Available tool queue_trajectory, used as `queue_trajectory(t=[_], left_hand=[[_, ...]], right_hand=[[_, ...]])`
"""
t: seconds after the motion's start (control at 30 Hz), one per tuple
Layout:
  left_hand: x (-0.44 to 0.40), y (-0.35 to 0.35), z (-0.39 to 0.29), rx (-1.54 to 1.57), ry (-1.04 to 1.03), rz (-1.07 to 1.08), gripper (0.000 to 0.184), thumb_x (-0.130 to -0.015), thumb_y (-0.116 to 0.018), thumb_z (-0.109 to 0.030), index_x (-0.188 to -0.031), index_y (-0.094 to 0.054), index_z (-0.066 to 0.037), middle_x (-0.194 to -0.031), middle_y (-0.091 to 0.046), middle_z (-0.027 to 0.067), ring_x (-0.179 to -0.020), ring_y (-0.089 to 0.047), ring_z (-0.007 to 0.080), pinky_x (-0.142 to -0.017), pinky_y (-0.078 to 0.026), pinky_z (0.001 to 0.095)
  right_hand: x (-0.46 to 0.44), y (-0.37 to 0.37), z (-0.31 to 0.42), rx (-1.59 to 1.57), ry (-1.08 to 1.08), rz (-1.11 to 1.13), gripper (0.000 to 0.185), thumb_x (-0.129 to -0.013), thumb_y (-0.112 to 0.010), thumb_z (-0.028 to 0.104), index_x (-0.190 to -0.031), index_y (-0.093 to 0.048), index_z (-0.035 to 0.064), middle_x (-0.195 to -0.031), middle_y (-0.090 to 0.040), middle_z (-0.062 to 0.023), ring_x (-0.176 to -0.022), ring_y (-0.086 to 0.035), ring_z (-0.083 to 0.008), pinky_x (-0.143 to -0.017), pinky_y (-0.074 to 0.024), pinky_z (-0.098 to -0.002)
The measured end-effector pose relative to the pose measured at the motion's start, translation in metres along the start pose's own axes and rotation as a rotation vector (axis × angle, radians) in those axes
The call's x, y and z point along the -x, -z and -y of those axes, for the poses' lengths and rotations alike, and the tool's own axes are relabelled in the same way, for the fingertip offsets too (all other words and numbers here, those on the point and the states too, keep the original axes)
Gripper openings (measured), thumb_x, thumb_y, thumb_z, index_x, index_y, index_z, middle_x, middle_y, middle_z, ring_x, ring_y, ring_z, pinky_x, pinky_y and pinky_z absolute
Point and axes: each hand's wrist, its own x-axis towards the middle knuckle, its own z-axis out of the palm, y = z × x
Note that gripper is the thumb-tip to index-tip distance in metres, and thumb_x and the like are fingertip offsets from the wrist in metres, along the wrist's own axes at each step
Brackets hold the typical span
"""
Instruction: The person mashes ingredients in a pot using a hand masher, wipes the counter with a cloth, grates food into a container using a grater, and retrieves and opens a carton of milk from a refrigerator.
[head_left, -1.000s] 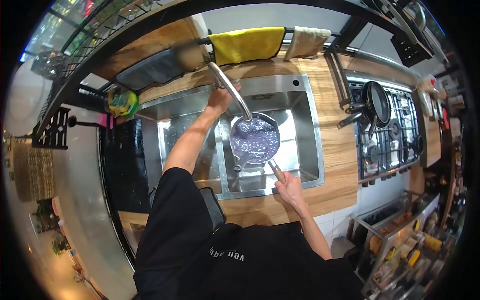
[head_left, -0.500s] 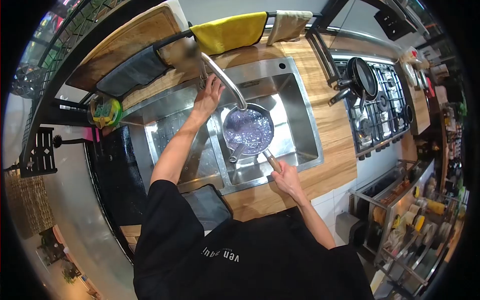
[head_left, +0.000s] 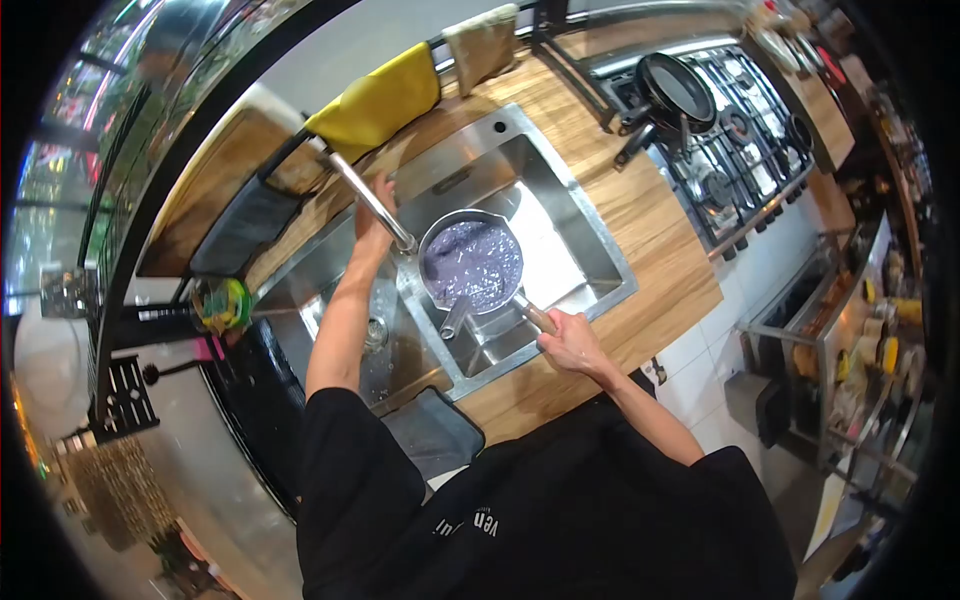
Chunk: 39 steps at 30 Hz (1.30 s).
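My right hand (head_left: pixel 572 343) is wrapped round the handle (head_left: pixel 538 318) of a saucepan (head_left: pixel 425 268) held over the right basin. Bubbly, purplish-looking liquid (head_left: pixel 475 262) is in the pan. A metal utensil handle (head_left: pixel 455 317) sticks out over the pan's near rim; its other end is hidden in the liquid. My left hand (head_left: pixel 372 225) is at the faucet (head_left: pixel 365 190), its fingers closed about the lower part and partly hidden behind the spout. The spout's tip is just left of the pan, near the divider between the basins.
The steel sink (head_left: pixel 600 250) is set in a wooden counter (head_left: pixel 650 240). A yellow cloth (head_left: pixel 380 100) and a beige cloth (head_left: pixel 482 48) hang on the rail behind. Frying pans (head_left: pixel 680 90) stand on the gas stove (head_left: pixel 735 130) at right. A dark mat (head_left: pixel 432 428) lies at the front edge.
The faucet spout has swung left, from over the pan to beside its left rim, with my left hand at it. My right hand still holds the saucepan. The camera view has tilted.
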Motion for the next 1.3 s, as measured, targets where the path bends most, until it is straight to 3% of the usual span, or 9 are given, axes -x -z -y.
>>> queue_trajectory(t=[0.03, 0.17, 0.23, 0.4, 0.47, 0.73, 1.07, 1.17, 1.3], left_hand=[[-0.006, 0.013, -0.026, -0.170, 0.221, 0.138, 0.034, -0.099, -0.047, -0.021, -0.131, -0.050, -0.008, -0.112, -0.066, 0.0174, -0.100, -0.064, 0.0340, -0.083, -0.050, 0.0420], [-0.007, 0.016, -0.019, 0.028, 0.241, 0.188, 0.034, -0.100, -0.047, -0.019, -0.129, -0.049, 0.000, -0.119, -0.062, 0.0224, -0.109, -0.061, 0.0372, -0.092, -0.047, 0.0413], [0.024, 0.020, 0.000, -0.164, -0.324, -0.002, 0.032, -0.096, -0.051, -0.017, -0.125, -0.055, -0.004, -0.141, -0.046, 0.0187, -0.136, -0.038, 0.0390, -0.111, -0.033, 0.0424], [0.150, 0.046, -0.106, 0.239, 0.246, -0.741, 0.034, -0.092, -0.055, -0.008, -0.123, -0.058, 0.003, -0.119, -0.064, 0.0153, -0.100, -0.065, 0.0231, -0.089, -0.052, 0.0334], [0.245, 0.055, -0.113, -0.507, 0.430, -0.775, 0.032, -0.101, -0.050, -0.023, -0.121, -0.060, -0.001, -0.122, -0.061, 0.0165, -0.105, -0.062, 0.0270, -0.087, -0.051, 0.0360], [0.602, -0.120, -0.359, -0.778, 1.121, -0.913, 0.041, -0.103, -0.045, -0.032, -0.120, -0.051, 0.005, -0.115, -0.059, 0.0234, -0.100, -0.059, 0.0350, -0.089, -0.047, 0.0431], [0.668, -0.212, -0.459, -0.648, 0.917, -1.110, 0.040, -0.103, -0.043, -0.030, -0.122, -0.049, 0.004, -0.111, -0.059, 0.0222, -0.097, -0.060, 0.0350, -0.087, -0.047, 0.0437], [0.504, -0.225, -0.597, -0.298, 1.319, -1.018, 0.035, -0.102, -0.042, -0.024, -0.122, -0.047, 0.004, -0.106, -0.058, 0.0202, -0.091, -0.060, 0.0327, -0.084, -0.047, 0.0417], [0.473, -0.284, -0.637, -0.043, 1.140, -0.902, 0.032, -0.100, -0.043, -0.019, -0.121, -0.046, 0.006, -0.099, -0.056, 0.0165, -0.085, -0.054, 0.0242, -0.079, -0.046, 0.0359]], right_hand=[[0.005, 0.010, -0.003, 0.002, 0.018, 0.016, 0.024, -0.077, -0.064, 0.020, -0.087, -0.060, -0.0009, -0.067, -0.061, -0.0201, -0.068, -0.062, -0.0380, -0.065, -0.0487, -0.0450], [0.021, 0.054, -0.043, 0.028, 0.061, -0.059, 0.024, -0.079, -0.064, 0.020, -0.089, -0.059, -0.0011, -0.069, -0.060, -0.0213, -0.069, -0.062, -0.0391, -0.064, -0.0474, -0.0457], [0.040, 0.101, -0.060, -0.020, 0.159, -0.125, 0.024, -0.079, -0.064, 0.019, -0.090, -0.058, -0.0015, -0.070, -0.059, -0.0223, -0.069, -0.061, -0.0402, -0.063, -0.0468, -0.0458], [0.068, 0.246, -0.115, -0.084, -0.074, -0.053, 0.022, -0.078, -0.064, 0.018, -0.088, -0.059, -0.0010, -0.065, -0.058, -0.0208, -0.062, -0.059, -0.0375, -0.060, -0.0465, -0.0435], [0.066, 0.303, -0.152, -0.067, -0.019, -0.089, 0.021, -0.075, -0.064, 0.017, -0.087, -0.059, 0.0007, -0.063, -0.058, -0.0207, -0.057, -0.059, -0.0349, -0.057, -0.0470, -0.0426], [0.009, 0.477, -0.284, 0.014, -0.003, -0.353, 0.022, -0.074, -0.063, 0.017, -0.084, -0.056, -0.0020, -0.065, -0.058, -0.0243, -0.061, -0.060, -0.0397, -0.060, -0.0475, -0.0461], [-0.117, 0.589, -0.367, 0.010, 0.011, -0.475, 0.033, -0.075, -0.058, 0.028, -0.085, -0.063, -0.0031, -0.085, -0.066, -0.0272, -0.085, -0.064, -0.0442, -0.079, -0.0504, -0.0478], [-0.148, 0.608, -0.380, 0.064, 0.027, -0.444, 0.034, -0.075, -0.058, 0.029, -0.087, -0.065, -0.0028, -0.088, -0.067, -0.0268, -0.088, -0.064, -0.0442, -0.082, -0.0503, -0.0481], [-0.159, 0.612, -0.388, 0.026, 0.055, -0.406, 0.038, -0.075, -0.059, 0.031, -0.088, -0.066, -0.0042, -0.090, -0.067, -0.0279, -0.091, -0.063, -0.0454, -0.085, -0.0493, -0.0491]])
